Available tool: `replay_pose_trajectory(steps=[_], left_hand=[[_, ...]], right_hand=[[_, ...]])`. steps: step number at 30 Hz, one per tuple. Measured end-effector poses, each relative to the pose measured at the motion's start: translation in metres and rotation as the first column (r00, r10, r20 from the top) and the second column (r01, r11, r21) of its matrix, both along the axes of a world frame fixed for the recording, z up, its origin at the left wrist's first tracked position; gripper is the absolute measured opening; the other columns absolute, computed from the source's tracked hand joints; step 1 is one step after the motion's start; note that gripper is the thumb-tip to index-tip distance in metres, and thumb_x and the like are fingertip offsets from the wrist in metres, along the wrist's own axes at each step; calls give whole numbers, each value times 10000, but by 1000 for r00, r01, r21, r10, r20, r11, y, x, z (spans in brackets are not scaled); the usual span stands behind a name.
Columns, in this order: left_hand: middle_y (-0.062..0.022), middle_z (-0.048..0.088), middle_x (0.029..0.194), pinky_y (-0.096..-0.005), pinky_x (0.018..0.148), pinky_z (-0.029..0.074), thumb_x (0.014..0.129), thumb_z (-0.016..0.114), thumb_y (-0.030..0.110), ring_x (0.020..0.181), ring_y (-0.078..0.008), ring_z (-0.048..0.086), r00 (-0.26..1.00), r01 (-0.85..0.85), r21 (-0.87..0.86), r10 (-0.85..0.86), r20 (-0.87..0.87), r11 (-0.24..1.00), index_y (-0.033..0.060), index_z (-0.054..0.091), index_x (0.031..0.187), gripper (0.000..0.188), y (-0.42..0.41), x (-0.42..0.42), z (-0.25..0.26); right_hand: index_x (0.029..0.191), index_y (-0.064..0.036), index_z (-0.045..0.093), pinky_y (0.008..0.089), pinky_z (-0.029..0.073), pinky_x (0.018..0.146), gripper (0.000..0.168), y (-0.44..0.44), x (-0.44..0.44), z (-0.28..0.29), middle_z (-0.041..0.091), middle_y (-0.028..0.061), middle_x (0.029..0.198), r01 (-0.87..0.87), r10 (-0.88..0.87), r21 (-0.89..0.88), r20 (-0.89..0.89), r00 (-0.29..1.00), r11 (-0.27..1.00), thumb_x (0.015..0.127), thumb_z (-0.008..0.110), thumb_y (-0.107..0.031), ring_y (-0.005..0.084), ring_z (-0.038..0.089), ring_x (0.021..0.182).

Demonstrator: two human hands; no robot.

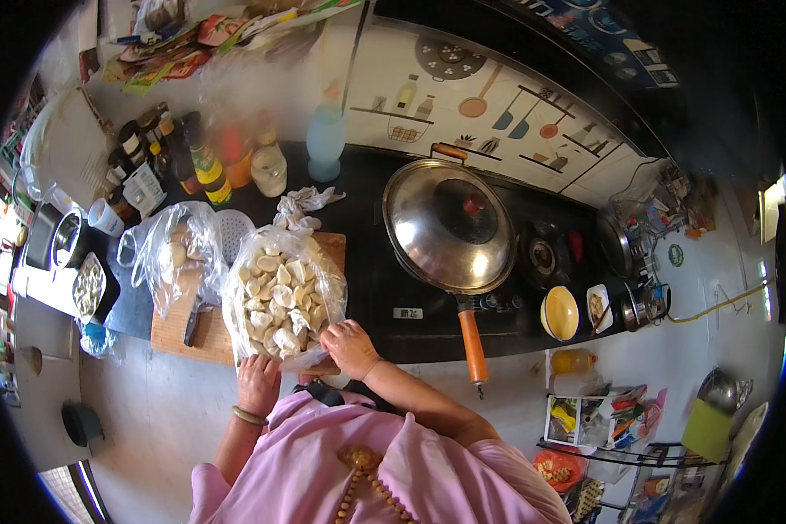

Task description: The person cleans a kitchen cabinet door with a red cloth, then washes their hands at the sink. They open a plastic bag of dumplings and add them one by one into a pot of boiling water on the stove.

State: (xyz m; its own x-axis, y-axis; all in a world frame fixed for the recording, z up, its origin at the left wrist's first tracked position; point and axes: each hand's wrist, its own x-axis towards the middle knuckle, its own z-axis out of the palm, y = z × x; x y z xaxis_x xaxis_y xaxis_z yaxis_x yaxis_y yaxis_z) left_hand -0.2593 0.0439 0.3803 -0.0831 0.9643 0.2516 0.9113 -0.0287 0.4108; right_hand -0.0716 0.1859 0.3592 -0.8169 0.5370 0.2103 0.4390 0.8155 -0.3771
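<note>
A clear plastic bag (331,278) full of pale, folded dumplings (281,295) lies before me on a wooden cutting board (219,334). My left hand (260,384), with a bangle at the wrist, grips the bag's near left edge, its fingers curled over the rim. At the near right corner, my right hand (349,348) has the bag's film between thumb and fingers. Left of the dumplings, a kitchen knife (193,324) rests on the board with its dark handle towards me. Another plastic bag (180,252) with pale contents partly covers the board's far left.
A lidded wok (449,226) sits on the stove, its wooden handle (473,344) jutting past the counter edge. Sauce bottles (209,167), a jar (269,170) and a cloth (304,206) stand or lie behind the board. A yellow bowl (559,313) is at the right.
</note>
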Motion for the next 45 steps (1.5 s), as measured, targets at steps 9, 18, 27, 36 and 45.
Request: replay_pose_trajectory(steps=[9,18,27,36,45], left_hand=[[-96,523,694,-413,620,414,657,604,29,686,-304,524,999,16,92,-13,-31,996,70,511,707,113,4,1,-10],[-92,537,803,-420,680,404,703,607,104,787,-297,517,995,72,-63,-75,-62,995,71,548,736,75,-2,1,-11],[-88,572,899,-400,742,430,729,617,54,848,-290,539,999,38,6,-38,25,999,63,609,841,113,-15,6,-9],[-93,590,868,-393,716,462,683,651,-11,825,-293,573,978,-129,36,121,172,991,67,617,804,148,-19,10,-7],[-97,605,843,-377,728,466,691,643,-22,818,-290,578,972,-175,40,166,164,984,57,622,781,122,-10,31,16]], right_hand=[[825,-105,539,371,388,829,91,2,2,7,530,57,792,-46,47,96,-7,999,994,816,486,-178,216,559,832],[838,-106,544,349,418,784,69,1,2,-13,523,69,811,-45,44,6,44,998,999,815,506,-159,217,575,803],[958,-67,604,385,407,907,252,-5,23,-13,571,86,990,-45,-10,-275,-193,981,961,765,657,-220,283,529,995],[875,-72,616,368,474,814,154,-18,82,-6,593,88,984,91,-271,-401,-420,866,911,774,657,-181,280,581,924],[839,-40,621,301,501,678,99,-46,174,-37,631,89,857,261,-550,-615,-341,762,744,772,679,-86,229,634,788]])
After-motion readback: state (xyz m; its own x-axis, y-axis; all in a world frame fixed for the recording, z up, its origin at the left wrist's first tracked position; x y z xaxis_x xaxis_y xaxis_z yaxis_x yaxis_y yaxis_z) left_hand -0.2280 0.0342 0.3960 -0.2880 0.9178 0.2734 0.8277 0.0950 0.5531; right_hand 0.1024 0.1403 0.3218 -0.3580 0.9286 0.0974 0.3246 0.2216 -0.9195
